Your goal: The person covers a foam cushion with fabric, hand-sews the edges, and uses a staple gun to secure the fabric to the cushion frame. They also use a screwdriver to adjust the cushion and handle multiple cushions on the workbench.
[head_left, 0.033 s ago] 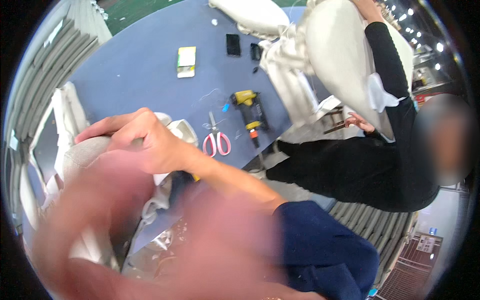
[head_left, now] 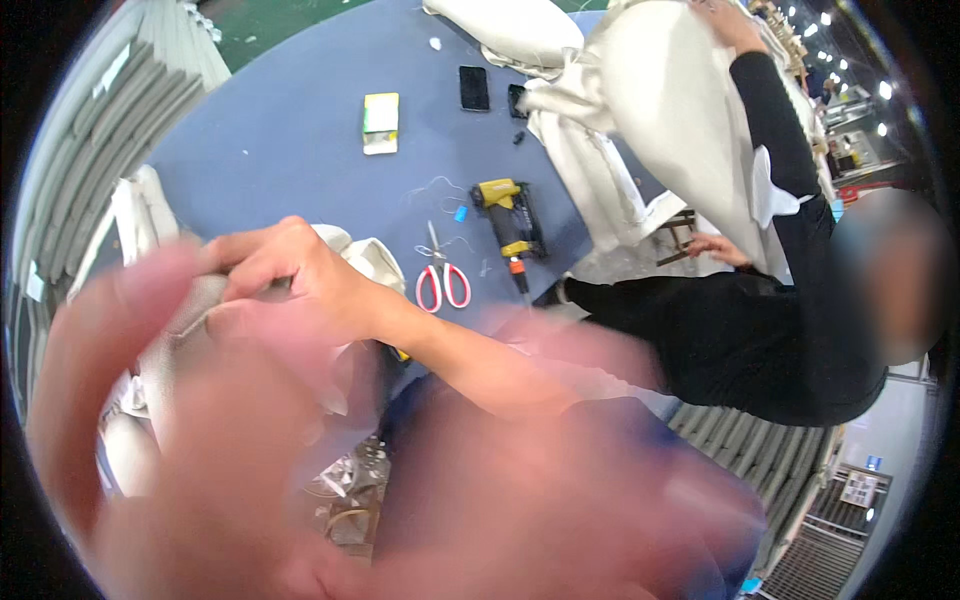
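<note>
- Right up against the lens, your left hand is one big smear, filling the lower left; can't tell from here whether those fingers are open or closed.
- Just beyond it, your right hand, fingers bent and gripping the beige fabric piece, which sits at the table's near-left edge, partly hidden behind the blur.
- Just past your right wrist, a pale folded bundle lies on the blue table.
- Next out, the snips with red-and-white handles, points toward the far edge.
- To their right, near the table's right edge, there's the yellow-and-black power tool, with a small blue bit just beside it.
- Farther up, a yellow-and-white box, then a black phone-like slab nearer the far edge.
- At that far edge, a pale cushion lies.
- Over at the far-right edge, a co-worker in black has one hand on a large beige padded piece.
</note>
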Available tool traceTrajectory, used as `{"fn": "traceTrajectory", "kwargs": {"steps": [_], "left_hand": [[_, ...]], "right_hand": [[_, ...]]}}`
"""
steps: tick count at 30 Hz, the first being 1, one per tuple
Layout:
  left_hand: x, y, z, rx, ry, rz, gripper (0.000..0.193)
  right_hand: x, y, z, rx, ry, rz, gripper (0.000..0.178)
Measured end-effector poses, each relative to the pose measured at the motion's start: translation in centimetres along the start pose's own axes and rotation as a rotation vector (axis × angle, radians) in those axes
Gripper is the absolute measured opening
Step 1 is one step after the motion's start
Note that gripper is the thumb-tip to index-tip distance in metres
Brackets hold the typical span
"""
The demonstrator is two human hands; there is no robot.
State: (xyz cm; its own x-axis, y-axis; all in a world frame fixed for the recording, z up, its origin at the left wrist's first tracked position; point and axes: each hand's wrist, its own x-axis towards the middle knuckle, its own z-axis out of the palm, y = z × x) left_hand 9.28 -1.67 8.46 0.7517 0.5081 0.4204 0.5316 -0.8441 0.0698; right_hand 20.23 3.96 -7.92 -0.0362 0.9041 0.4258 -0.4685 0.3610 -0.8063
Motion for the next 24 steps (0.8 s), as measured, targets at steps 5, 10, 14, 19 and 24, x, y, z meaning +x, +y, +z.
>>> {"fn": "traceTrajectory", "kwargs": {"steps": [5,10,14,19,24], "left_hand": [[0.4,-9.4,5.7,-0.195,-0.038,-0.055,0.029],[1.0,-11.7,7.9,-0.587,-0.051,-0.195,0.02],[2.2,-12.6,7.8,-0.708,-0.166,-0.32,0.013],[2.8,-12.1,9.1,-0.508,-0.074,-0.316,0.012],[2.2,-13.0,9.5,-0.457,-0.049,-0.398,0.012]], "right_hand": [[1.4,3.7,-3.2,-0.228,-0.014,-0.201,0.017],[2.2,3.5,-4.7,-0.15,-0.008,-0.151,0.018],[2.5,2.9,-4.7,-0.152,0.047,-0.071,0.026],[2.3,4.2,-5.7,-0.17,0.121,-0.141,0.021],[-6.1,7.8,-15.5,-0.699,0.363,0.011,0.019]]}}
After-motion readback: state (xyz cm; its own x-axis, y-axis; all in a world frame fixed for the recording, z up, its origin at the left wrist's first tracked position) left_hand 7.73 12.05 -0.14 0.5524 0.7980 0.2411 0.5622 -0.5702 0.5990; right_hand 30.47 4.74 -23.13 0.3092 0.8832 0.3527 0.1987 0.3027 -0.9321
